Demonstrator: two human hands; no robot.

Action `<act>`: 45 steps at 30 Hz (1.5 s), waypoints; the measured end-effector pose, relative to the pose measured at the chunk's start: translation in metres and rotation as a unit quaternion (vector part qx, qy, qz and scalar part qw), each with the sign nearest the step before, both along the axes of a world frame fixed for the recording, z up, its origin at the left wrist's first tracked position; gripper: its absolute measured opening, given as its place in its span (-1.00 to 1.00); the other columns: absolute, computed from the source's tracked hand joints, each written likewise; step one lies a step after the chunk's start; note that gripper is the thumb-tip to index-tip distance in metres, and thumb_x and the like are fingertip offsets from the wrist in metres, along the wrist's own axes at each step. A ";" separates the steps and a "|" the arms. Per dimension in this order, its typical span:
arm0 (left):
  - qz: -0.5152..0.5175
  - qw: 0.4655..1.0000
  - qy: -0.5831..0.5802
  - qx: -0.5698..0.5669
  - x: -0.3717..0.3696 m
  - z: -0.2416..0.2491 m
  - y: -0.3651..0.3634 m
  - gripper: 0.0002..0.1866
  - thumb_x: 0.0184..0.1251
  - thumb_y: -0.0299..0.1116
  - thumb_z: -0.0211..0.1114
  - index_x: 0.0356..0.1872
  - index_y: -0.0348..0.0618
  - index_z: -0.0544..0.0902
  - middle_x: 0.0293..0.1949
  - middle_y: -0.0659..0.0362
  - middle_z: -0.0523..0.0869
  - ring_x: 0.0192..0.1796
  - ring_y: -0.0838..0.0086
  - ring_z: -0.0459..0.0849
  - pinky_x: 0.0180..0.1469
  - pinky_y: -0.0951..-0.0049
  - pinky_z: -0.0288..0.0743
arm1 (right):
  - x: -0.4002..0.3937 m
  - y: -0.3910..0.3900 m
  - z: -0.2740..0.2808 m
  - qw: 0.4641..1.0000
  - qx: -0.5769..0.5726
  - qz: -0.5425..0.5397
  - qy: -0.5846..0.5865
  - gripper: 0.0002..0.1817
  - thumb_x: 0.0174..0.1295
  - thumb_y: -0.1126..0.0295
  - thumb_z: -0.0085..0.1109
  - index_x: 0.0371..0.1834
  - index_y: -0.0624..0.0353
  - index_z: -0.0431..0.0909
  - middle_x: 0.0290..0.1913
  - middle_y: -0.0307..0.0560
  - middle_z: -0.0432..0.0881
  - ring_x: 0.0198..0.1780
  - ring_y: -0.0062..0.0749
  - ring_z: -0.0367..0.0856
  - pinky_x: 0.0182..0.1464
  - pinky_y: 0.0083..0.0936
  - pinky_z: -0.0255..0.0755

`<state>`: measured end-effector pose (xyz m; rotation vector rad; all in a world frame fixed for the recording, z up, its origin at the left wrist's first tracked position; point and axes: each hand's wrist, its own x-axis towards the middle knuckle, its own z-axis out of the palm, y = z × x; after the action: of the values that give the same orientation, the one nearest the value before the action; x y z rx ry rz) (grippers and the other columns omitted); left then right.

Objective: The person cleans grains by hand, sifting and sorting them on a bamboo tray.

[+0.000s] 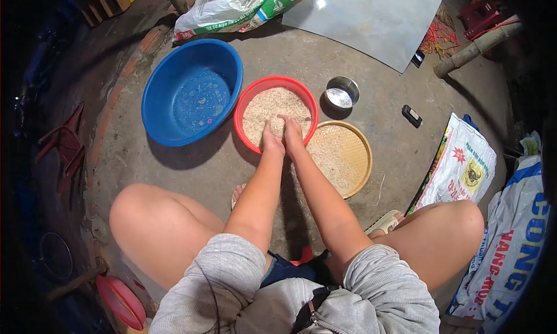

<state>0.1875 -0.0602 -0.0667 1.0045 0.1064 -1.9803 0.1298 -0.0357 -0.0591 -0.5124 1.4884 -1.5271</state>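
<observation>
A red basin [241, 131] on the floor holds a heap of pale, rice-like grain [272, 102]. Both my hands are inside it, at the near side, cupped side by side. Between the palms of my left hand [272, 140] and my right hand [292, 132] sits a small mound of the grain, and the fingers curl round it. Some fingertips are hidden by the grain. Just right of the basin, a round woven tray [361, 154] carries a thin layer of similar grain. Behind the tray stands a metal pot [342, 93] with something whitish at its bottom.
A large blue tub [156, 111] stands left of the basin. Printed sacks lie at the back [232, 9] and right [464, 166]. A grey sheet [365, 21] rests at the back. A small black object [412, 116] lies right of the pot. My knees flank the work area.
</observation>
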 end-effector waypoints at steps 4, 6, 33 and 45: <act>0.024 0.996 -0.006 -0.084 0.000 0.002 0.002 -0.56 0.37 0.06 -0.08 0.05 0.00 0.47 0.03 0.02 0.52 0.10 0.21 0.50 0.15 0.22 0.40 | 0.004 0.004 0.007 0.997 -0.069 -0.014 -0.044 -0.60 0.39 0.27 -0.29 -0.18 0.27 0.58 -0.13 -0.06 0.58 -0.02 -0.45 0.44 0.13 -0.51 0.21; 0.025 0.997 0.008 -0.074 -0.004 0.012 0.003 -0.63 0.40 0.00 -0.09 -0.03 0.01 0.49 -0.01 0.06 0.54 0.03 0.24 0.54 0.13 0.22 0.41 | 0.002 0.009 0.021 0.993 -0.074 -0.027 -0.082 -0.60 0.39 0.27 -0.28 -0.20 0.26 0.59 -0.15 -0.07 0.59 -0.04 -0.46 0.44 0.13 -0.51 0.21; -0.265 0.544 -0.749 -0.271 -0.042 -0.006 0.132 -0.68 0.21 -0.23 0.09 -0.09 -0.18 0.54 -0.06 -0.08 0.54 0.08 0.03 0.42 0.11 0.11 0.29 | -0.162 0.231 -0.027 0.817 0.233 -0.240 0.470 -0.70 0.24 0.24 -0.05 -0.15 0.23 0.51 -0.13 0.09 0.55 -0.08 0.07 0.48 -0.01 -0.15 0.34; -0.238 0.644 -0.639 -0.347 -0.090 -0.011 0.148 -0.75 0.29 -0.20 0.07 -0.22 -0.18 0.39 -0.29 -0.13 0.56 -0.17 -0.01 0.55 -0.12 0.08 0.38 | -0.183 0.280 -0.013 0.839 0.285 -0.346 0.309 -0.68 0.36 0.14 -0.27 -0.14 0.16 0.32 -0.25 0.25 0.55 -0.22 0.24 0.51 -0.17 -0.07 0.35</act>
<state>0.0974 0.0876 -0.0778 1.6969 -1.7005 -1.0161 -0.0532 0.2448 -0.0719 -0.0818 2.7434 -1.3495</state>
